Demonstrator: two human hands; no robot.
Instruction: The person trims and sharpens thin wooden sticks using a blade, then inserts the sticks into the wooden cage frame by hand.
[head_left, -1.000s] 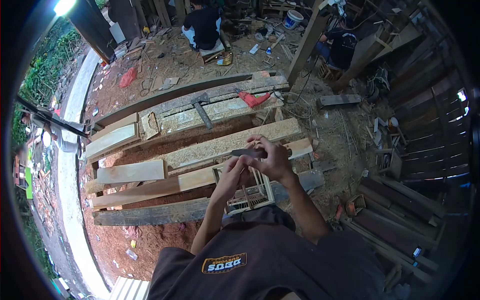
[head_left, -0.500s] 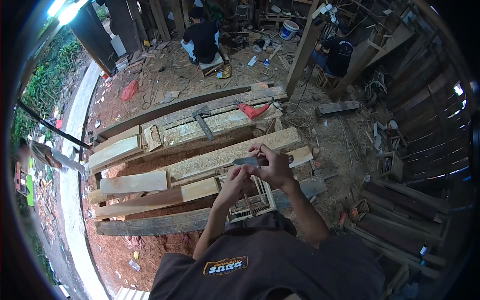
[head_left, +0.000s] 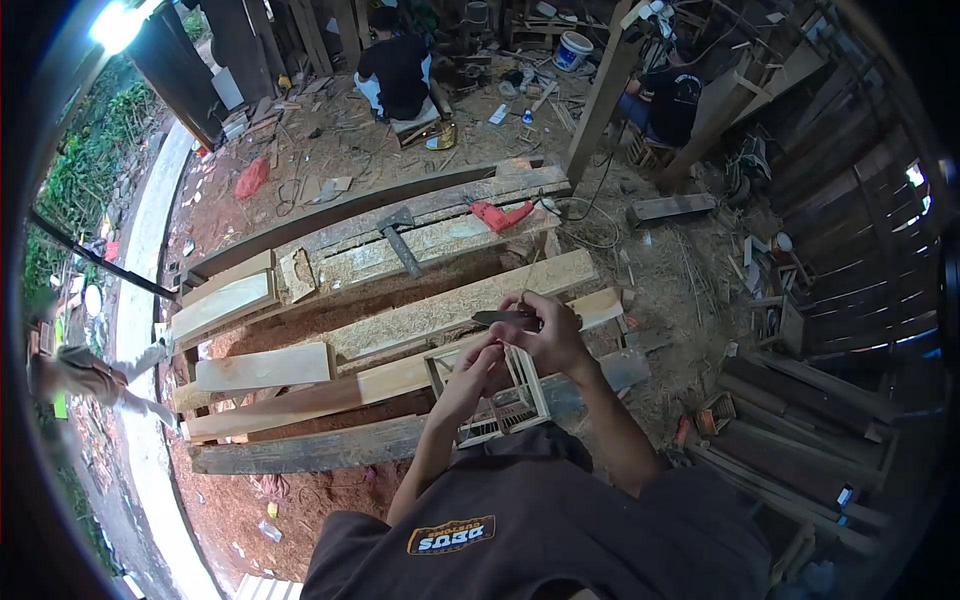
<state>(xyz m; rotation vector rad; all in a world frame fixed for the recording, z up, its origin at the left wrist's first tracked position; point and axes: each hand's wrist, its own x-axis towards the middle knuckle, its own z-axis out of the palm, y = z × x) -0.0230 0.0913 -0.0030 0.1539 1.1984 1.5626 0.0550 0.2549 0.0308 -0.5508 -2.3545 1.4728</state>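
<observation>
My right hand (head_left: pixel 545 338) is wrapped round a knife, whose dark blade (head_left: pixel 492 318) points left above the boards. Close below it, my left hand (head_left: pixel 475 378) has its fingers pinched together near the blade; what they hold is too small to make out. A small wooden frame (head_left: pixel 541 400) with thin slats stands below my hands, against my lap, partly hidden by my left hand and forearm.
Long boards (head_left: pixel 460 300) lie across the bench, with a hammer (head_left: pixel 402 246) and a red power drill (head_left: pixel 500 216) at its far side. One person (head_left: pixel 398 80) sits at the back, another (head_left: pixel 668 100) at the back right. A third (head_left: pixel 90 375) is at the left edge.
The knife blade has turned and looks narrower and darker. My left hand has dropped slightly away from it. The person at the left has moved nearer along the path.
</observation>
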